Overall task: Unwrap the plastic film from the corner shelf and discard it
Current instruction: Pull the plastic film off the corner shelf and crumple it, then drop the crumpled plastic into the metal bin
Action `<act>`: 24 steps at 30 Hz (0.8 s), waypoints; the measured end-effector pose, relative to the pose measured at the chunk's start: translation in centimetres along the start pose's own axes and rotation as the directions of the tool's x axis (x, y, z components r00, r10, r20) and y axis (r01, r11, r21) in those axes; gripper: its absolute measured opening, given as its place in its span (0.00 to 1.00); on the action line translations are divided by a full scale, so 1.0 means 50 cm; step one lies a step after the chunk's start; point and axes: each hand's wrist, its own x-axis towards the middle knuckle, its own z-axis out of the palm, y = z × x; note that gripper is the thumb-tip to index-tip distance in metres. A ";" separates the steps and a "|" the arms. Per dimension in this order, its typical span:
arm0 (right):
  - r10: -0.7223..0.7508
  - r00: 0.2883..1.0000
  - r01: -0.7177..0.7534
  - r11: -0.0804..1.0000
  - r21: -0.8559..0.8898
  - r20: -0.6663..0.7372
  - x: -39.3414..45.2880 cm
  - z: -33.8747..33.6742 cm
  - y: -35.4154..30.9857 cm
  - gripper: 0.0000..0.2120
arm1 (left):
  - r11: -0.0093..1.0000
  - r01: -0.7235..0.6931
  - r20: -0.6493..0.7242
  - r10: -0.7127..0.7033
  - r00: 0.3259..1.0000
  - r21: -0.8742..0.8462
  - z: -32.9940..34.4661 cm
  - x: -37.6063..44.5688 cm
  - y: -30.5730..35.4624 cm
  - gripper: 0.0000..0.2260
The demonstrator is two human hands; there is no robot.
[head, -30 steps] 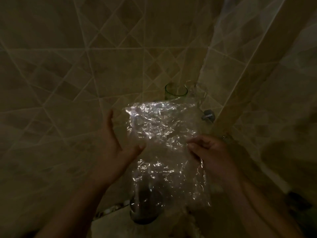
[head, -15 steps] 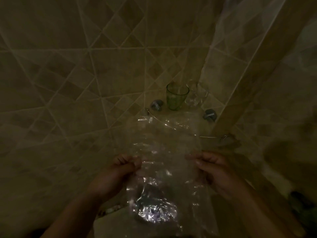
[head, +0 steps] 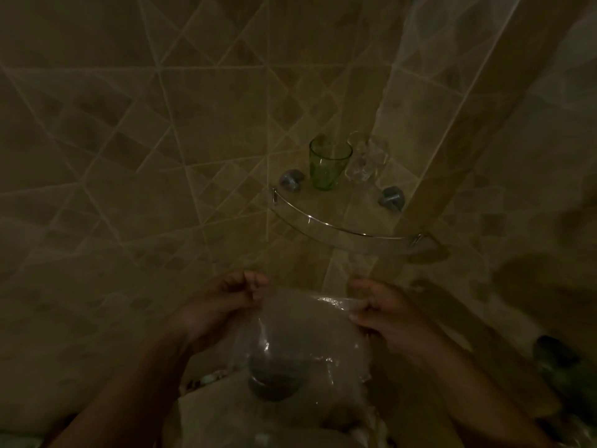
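Observation:
The glass corner shelf [head: 342, 228] is fixed in the tiled corner, bare of film, with a chrome front rail. Below it I hold the clear plastic film [head: 310, 331] stretched between both hands. My left hand [head: 223, 305] pinches its upper left edge. My right hand [head: 384, 315] grips its upper right edge. The film hangs down in front of me, crinkled and faintly shiny, well clear of the shelf.
A green glass [head: 329, 163] and a clear glass mug [head: 366, 158] stand at the back of the shelf. Two round metal mounts [head: 290, 180] [head: 392, 197] hold the shelf. A dark round object [head: 274, 376] shows through the film below. Tiled walls surround the corner.
Both hands have pulled the film down and off the shelf. The shelf, its rail and both glasses are now uncovered. The view has tilted downward.

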 end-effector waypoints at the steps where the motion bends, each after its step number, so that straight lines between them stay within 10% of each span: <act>1: 0.008 0.999 -0.009 1.000 -0.023 -0.046 0.002 0.006 0.006 0.15 | 1.000 0.027 -0.034 -0.027 0.999 0.003 -0.007 0.000 -0.002 0.11; 6: 0.151 0.937 -0.107 0.982 0.153 -0.316 0.016 0.063 0.069 0.10 | 0.971 0.227 -0.492 -0.164 0.855 0.071 0.027 -0.010 -0.065 0.21; 12: 0.444 0.867 -0.342 0.859 0.381 -0.224 0.053 0.155 0.160 0.06 | 0.782 0.558 -0.186 -0.614 0.767 -0.278 0.060 -0.018 -0.225 0.09; 24: 0.633 0.753 -0.634 0.771 0.060 -0.179 0.202 0.211 0.482 0.18 | 0.777 0.571 -0.297 -0.629 0.719 -0.263 -0.143 0.095 -0.519 0.10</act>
